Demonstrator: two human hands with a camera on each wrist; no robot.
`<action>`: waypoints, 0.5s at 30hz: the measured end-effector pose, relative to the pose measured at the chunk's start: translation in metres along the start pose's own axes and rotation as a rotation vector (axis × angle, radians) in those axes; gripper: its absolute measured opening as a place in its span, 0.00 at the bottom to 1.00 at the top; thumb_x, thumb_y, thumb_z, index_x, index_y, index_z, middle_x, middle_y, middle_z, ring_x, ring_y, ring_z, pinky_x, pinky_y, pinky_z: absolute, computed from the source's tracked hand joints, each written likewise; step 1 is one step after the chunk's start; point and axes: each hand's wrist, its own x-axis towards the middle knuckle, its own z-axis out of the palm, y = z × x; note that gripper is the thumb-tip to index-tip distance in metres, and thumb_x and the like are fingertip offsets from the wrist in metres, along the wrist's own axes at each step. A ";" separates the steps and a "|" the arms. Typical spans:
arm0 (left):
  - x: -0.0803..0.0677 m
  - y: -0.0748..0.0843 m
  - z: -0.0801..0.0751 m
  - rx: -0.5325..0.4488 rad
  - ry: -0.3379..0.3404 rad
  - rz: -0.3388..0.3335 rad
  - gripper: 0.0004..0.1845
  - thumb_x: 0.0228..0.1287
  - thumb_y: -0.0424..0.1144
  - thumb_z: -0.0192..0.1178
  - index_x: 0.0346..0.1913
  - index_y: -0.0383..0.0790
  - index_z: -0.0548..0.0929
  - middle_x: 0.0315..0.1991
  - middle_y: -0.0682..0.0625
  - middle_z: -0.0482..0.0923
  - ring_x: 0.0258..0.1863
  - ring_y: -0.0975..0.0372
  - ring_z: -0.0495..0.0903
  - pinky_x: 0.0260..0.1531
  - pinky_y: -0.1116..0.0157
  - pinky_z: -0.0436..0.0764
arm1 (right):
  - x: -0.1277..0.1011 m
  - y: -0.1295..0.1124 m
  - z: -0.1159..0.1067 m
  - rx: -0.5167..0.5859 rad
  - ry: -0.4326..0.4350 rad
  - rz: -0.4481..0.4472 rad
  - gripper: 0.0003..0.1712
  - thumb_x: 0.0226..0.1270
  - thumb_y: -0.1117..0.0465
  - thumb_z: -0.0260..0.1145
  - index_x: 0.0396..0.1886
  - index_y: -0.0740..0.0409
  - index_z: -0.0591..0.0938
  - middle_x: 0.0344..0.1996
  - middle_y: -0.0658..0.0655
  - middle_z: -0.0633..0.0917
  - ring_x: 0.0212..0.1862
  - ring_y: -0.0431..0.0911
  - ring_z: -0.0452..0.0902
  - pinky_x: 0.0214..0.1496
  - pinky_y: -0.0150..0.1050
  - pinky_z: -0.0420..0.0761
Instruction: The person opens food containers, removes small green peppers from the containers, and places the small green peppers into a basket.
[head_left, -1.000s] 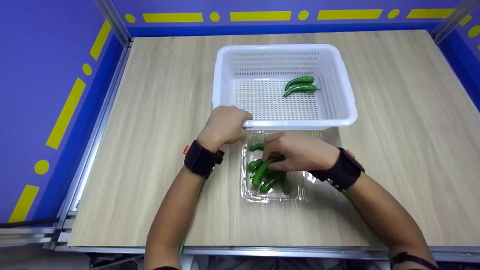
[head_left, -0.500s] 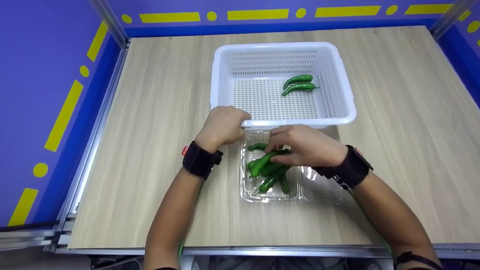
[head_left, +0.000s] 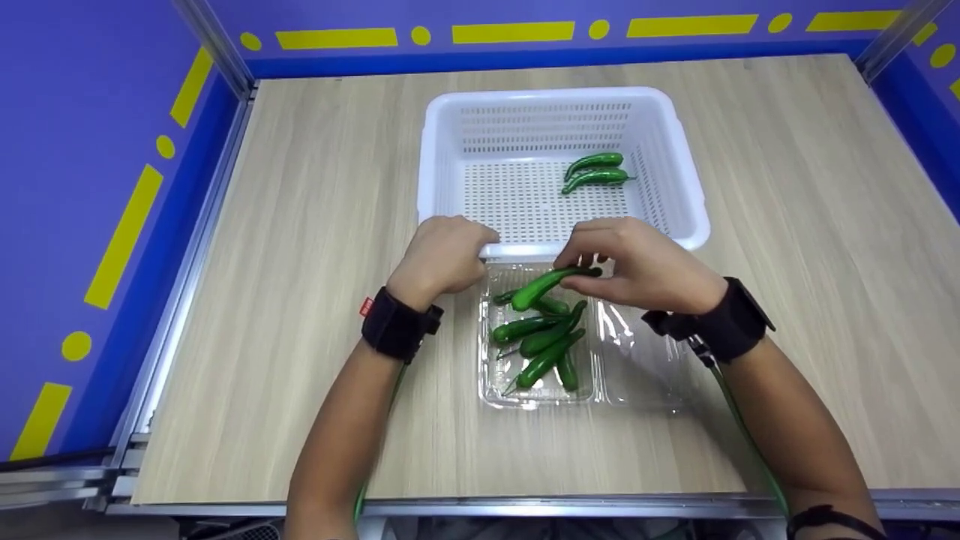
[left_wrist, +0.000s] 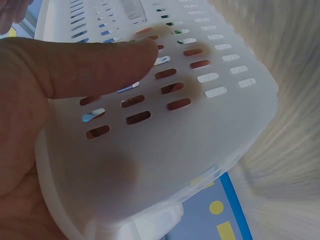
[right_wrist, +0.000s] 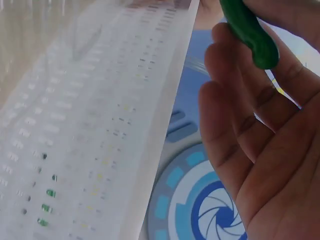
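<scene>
In the head view my left hand (head_left: 448, 253) grips the near-left rim of a white slotted basket (head_left: 525, 250). The left wrist view shows its thumb (left_wrist: 105, 65) lying against the outer wall, with finger shadows showing through. My right hand (head_left: 637, 259) pinches a green chili pepper (head_left: 541, 287) between thumb and fingertips, above a clear plastic clamshell box (head_left: 487, 375). The pepper's end (right_wrist: 262, 52) sticks out past the fingers in the right wrist view. Several more green chili peppers (head_left: 551, 337) lie in the box. Two chili peppers (head_left: 598, 177) rest on the basket's floor, right of centre.
The clamshell's transparent lid (head_left: 645, 367) lies folded out to the right, beneath my right forearm. A wood-grain table (head_left: 315, 187) carries everything, with a metal edge (head_left: 450, 505) at the front. Blue panels (head_left: 97, 187) with yellow marks rise at the back and sides.
My right hand has lifted one chili pepper off the pile and moved it up and right toward the basket's near rim. My left hand keeps its grip on the basket.
</scene>
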 end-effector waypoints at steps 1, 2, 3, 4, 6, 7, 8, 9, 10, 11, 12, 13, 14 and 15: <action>0.000 0.000 0.000 0.001 0.004 0.000 0.13 0.48 0.24 0.53 0.24 0.48 0.71 0.20 0.56 0.66 0.23 0.61 0.69 0.26 0.61 0.70 | 0.000 0.001 -0.001 0.001 0.008 0.005 0.06 0.63 0.60 0.74 0.40 0.49 0.87 0.34 0.42 0.85 0.37 0.35 0.78 0.40 0.36 0.79; 0.000 0.000 0.000 0.002 0.009 0.000 0.13 0.47 0.24 0.53 0.23 0.49 0.70 0.20 0.56 0.65 0.23 0.61 0.69 0.26 0.62 0.69 | -0.001 0.002 -0.002 0.003 0.015 0.007 0.06 0.63 0.60 0.74 0.40 0.49 0.87 0.35 0.42 0.85 0.37 0.35 0.78 0.40 0.36 0.79; 0.000 0.000 0.000 0.003 0.015 0.001 0.13 0.47 0.24 0.52 0.23 0.49 0.69 0.20 0.56 0.64 0.23 0.61 0.68 0.25 0.62 0.68 | -0.001 0.002 -0.003 0.008 0.020 0.009 0.06 0.64 0.60 0.74 0.40 0.50 0.87 0.35 0.42 0.85 0.37 0.35 0.79 0.40 0.36 0.79; -0.001 0.000 0.000 0.003 0.020 0.003 0.13 0.46 0.24 0.52 0.22 0.49 0.68 0.20 0.56 0.63 0.23 0.61 0.67 0.24 0.62 0.67 | -0.001 0.003 -0.004 0.012 0.025 0.012 0.06 0.64 0.60 0.74 0.40 0.49 0.87 0.35 0.42 0.85 0.37 0.35 0.79 0.41 0.35 0.79; -0.001 0.001 0.000 0.001 0.026 0.008 0.14 0.46 0.24 0.52 0.22 0.49 0.67 0.19 0.56 0.62 0.23 0.61 0.67 0.24 0.62 0.66 | -0.001 0.004 -0.005 0.014 0.035 0.009 0.06 0.64 0.60 0.74 0.40 0.50 0.87 0.35 0.43 0.85 0.37 0.35 0.80 0.41 0.35 0.79; -0.001 0.001 0.000 -0.001 0.026 0.010 0.14 0.46 0.24 0.52 0.22 0.49 0.67 0.19 0.56 0.62 0.23 0.61 0.67 0.24 0.62 0.66 | -0.001 0.004 -0.005 0.015 0.038 0.007 0.06 0.64 0.60 0.74 0.40 0.50 0.87 0.35 0.42 0.86 0.37 0.35 0.80 0.41 0.35 0.79; 0.000 0.001 0.000 -0.003 0.024 0.011 0.13 0.46 0.24 0.52 0.22 0.49 0.67 0.19 0.56 0.63 0.23 0.61 0.67 0.24 0.62 0.67 | -0.001 0.005 -0.006 0.016 0.045 0.002 0.06 0.64 0.60 0.74 0.40 0.50 0.88 0.35 0.43 0.86 0.37 0.35 0.80 0.41 0.35 0.80; 0.000 0.001 0.000 -0.003 0.022 0.012 0.13 0.46 0.24 0.52 0.22 0.49 0.68 0.19 0.56 0.63 0.23 0.61 0.68 0.24 0.62 0.67 | -0.002 0.005 -0.006 0.014 0.052 -0.002 0.07 0.63 0.61 0.74 0.40 0.51 0.88 0.35 0.43 0.86 0.37 0.36 0.80 0.41 0.34 0.80; 0.000 0.000 0.000 -0.003 0.017 0.011 0.13 0.46 0.24 0.52 0.23 0.48 0.69 0.20 0.56 0.64 0.23 0.60 0.68 0.25 0.62 0.68 | -0.002 0.006 -0.007 0.010 0.062 -0.006 0.07 0.63 0.61 0.74 0.40 0.51 0.88 0.35 0.43 0.86 0.37 0.36 0.80 0.41 0.35 0.80; 0.000 0.001 0.000 -0.003 0.014 0.009 0.12 0.47 0.24 0.52 0.23 0.48 0.70 0.20 0.56 0.65 0.23 0.60 0.69 0.25 0.61 0.69 | -0.002 0.007 -0.007 0.006 0.073 -0.008 0.07 0.63 0.62 0.74 0.41 0.52 0.87 0.35 0.44 0.87 0.37 0.36 0.81 0.41 0.34 0.80; 0.000 0.001 0.000 -0.003 0.009 0.006 0.12 0.47 0.25 0.53 0.24 0.48 0.71 0.20 0.56 0.66 0.24 0.60 0.70 0.26 0.61 0.70 | -0.002 0.008 -0.008 0.002 0.090 -0.005 0.07 0.63 0.62 0.74 0.40 0.52 0.87 0.35 0.44 0.87 0.37 0.36 0.81 0.42 0.33 0.79; 0.000 0.001 0.000 -0.002 0.004 0.003 0.11 0.48 0.25 0.53 0.24 0.47 0.72 0.21 0.55 0.68 0.24 0.60 0.71 0.27 0.60 0.71 | -0.003 0.009 -0.009 -0.003 0.113 0.000 0.07 0.62 0.63 0.75 0.40 0.53 0.87 0.35 0.45 0.87 0.37 0.37 0.81 0.42 0.32 0.79; 0.000 0.001 0.000 -0.001 0.000 0.000 0.11 0.48 0.25 0.53 0.25 0.47 0.73 0.21 0.55 0.69 0.25 0.60 0.71 0.28 0.59 0.72 | -0.003 0.010 -0.009 -0.010 0.141 0.007 0.07 0.62 0.64 0.75 0.40 0.53 0.87 0.35 0.45 0.87 0.37 0.37 0.80 0.42 0.31 0.78; 0.000 0.000 0.001 -0.001 -0.003 -0.002 0.10 0.49 0.25 0.53 0.25 0.47 0.74 0.22 0.55 0.70 0.25 0.60 0.72 0.29 0.59 0.73 | -0.003 0.011 -0.010 -0.020 0.170 0.016 0.08 0.61 0.64 0.75 0.39 0.54 0.87 0.34 0.46 0.87 0.37 0.38 0.80 0.42 0.31 0.78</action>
